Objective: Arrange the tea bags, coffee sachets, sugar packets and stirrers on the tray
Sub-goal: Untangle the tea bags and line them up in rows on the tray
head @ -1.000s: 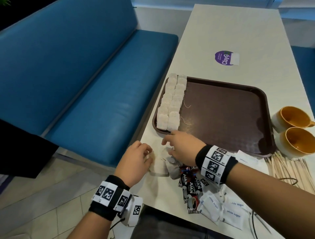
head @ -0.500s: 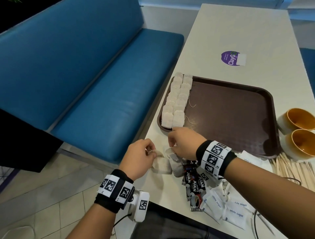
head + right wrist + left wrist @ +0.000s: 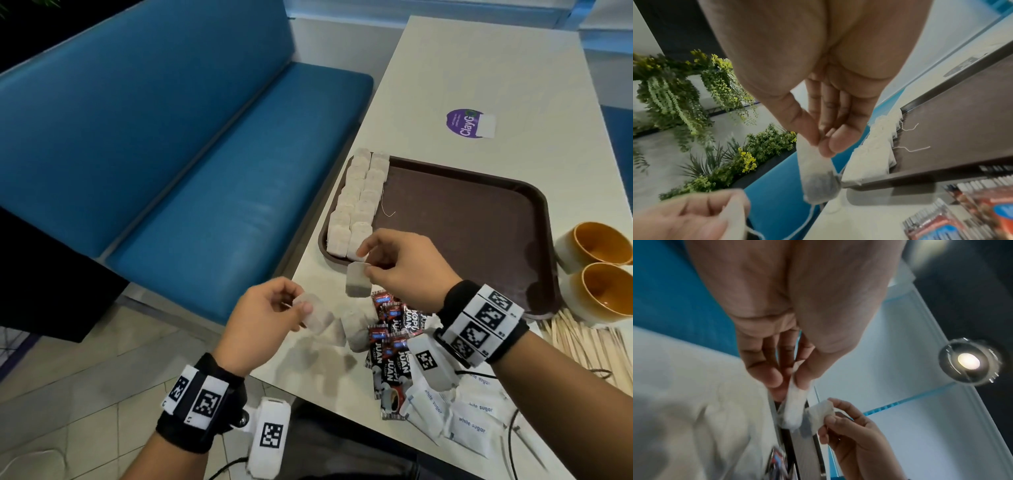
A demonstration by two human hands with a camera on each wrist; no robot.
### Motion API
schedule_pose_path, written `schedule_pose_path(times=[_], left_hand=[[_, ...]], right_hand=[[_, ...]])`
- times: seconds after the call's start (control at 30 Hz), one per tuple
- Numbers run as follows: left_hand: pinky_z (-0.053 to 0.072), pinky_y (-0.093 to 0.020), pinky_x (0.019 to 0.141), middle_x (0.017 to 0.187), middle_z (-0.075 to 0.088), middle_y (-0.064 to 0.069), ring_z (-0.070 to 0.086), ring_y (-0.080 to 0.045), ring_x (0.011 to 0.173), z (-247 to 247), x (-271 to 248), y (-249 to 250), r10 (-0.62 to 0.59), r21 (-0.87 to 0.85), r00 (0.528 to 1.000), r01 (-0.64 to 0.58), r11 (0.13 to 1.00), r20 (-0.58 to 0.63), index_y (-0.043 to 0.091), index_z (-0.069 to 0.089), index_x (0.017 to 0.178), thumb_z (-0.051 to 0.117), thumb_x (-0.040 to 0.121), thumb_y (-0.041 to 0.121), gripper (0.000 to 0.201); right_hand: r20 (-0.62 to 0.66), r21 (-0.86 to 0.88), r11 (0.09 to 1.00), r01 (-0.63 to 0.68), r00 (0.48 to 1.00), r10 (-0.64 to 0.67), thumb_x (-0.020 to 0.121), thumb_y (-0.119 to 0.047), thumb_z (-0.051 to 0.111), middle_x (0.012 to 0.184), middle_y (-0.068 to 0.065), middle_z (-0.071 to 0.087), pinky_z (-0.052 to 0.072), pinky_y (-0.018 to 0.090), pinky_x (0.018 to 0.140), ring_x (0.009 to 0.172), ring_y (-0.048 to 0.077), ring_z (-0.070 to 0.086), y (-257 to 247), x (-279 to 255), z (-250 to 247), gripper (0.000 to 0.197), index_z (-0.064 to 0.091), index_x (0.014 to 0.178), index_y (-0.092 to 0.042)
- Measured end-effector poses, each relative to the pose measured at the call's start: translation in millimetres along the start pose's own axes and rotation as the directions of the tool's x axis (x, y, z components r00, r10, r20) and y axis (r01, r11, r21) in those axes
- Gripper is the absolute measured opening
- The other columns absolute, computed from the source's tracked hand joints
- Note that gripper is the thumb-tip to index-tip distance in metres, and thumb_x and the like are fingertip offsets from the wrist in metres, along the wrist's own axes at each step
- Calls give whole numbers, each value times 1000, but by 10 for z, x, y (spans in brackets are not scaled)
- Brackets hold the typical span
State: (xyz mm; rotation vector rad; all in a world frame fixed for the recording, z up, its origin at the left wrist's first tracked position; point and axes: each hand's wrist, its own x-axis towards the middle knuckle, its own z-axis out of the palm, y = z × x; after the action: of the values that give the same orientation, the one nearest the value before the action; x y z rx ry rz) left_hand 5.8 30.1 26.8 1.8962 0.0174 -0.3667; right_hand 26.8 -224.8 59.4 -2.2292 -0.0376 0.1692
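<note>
A person's right hand [image 3: 406, 270] pinches a tea bag [image 3: 358, 283] above the table edge just short of the brown tray [image 3: 479, 219], while the left hand [image 3: 263, 315] pinches another tea bag [image 3: 317, 317]; two rows of tea bags [image 3: 358, 202] line the tray's left side, coffee sachets [image 3: 390, 339] lie nearby.

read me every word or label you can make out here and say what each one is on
"ClayG": purple round sticker on the table; its small print is too small to read.
"KOPI JUAN": red and black coffee sachets.
"white sugar": white sugar packets.
Black-and-white square codes on the wristbands: no words.
</note>
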Motion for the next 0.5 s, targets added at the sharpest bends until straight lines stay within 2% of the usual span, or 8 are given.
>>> schedule_pose_path(times=[0.07,0.13,0.2,0.23,0.3,0.4,0.5], left_hand=[[58,-35,68,77,71,-1,69,-19,60,88,-47,-61,-97,-41,994,99,994,49,15,69,82,78,89,11,12],[56,-29,66,76,71,1,70,-14,59,182,-63,-136,-127,53,992,126,991,21,17,67,78,78,89,16,15],[46,-17,62,73,67,7,62,-3,59,249,-52,-205,-78,274,996,89,957,-52,23,65,73,78,88,23,19],[40,-12,61,76,63,9,58,-2,61,274,-49,-216,-42,359,996,68,931,-81,25,64,71,78,87,25,21],[38,-9,63,89,57,13,55,-4,69,303,-35,-240,15,421,997,20,907,-80,27,64,73,79,86,25,20],[41,-9,72,106,58,17,57,-4,80,341,-13,-277,66,444,998,-61,894,5,29,64,74,81,83,23,21],[42,-16,84,109,56,21,53,-5,96,384,4,-312,103,528,992,-129,839,79,32,62,72,80,83,22,23]], right_hand=[[46,27,1000,-10,999,8,87,-16,73,78,-6,75,58,26,73,74,9,70,-24,-45,-36,15,73,96,-29],[86,38,999,-4,996,1,88,-24,75,76,-6,75,60,33,76,73,13,71,-53,-84,-51,4,75,90,-27],[137,-10,1000,4,991,-3,90,-24,74,72,-5,74,60,36,75,68,13,70,-55,-103,-44,3,74,87,-26],[174,-42,999,2,985,5,91,-24,73,70,-5,73,59,34,73,66,12,69,-55,-110,-37,4,74,87,-26],[265,-82,997,-8,964,30,92,-26,74,71,-5,74,58,30,71,65,11,68,-64,-118,-18,4,75,88,-27],[396,-79,996,-46,915,74,91,-27,76,76,-4,76,58,27,74,67,11,68,-33,-90,62,3,76,89,-26],[398,-203,978,-42,909,121,91,-27,75,87,-7,74,52,22,73,79,7,67,62,-15,216,4,76,87,-28]])
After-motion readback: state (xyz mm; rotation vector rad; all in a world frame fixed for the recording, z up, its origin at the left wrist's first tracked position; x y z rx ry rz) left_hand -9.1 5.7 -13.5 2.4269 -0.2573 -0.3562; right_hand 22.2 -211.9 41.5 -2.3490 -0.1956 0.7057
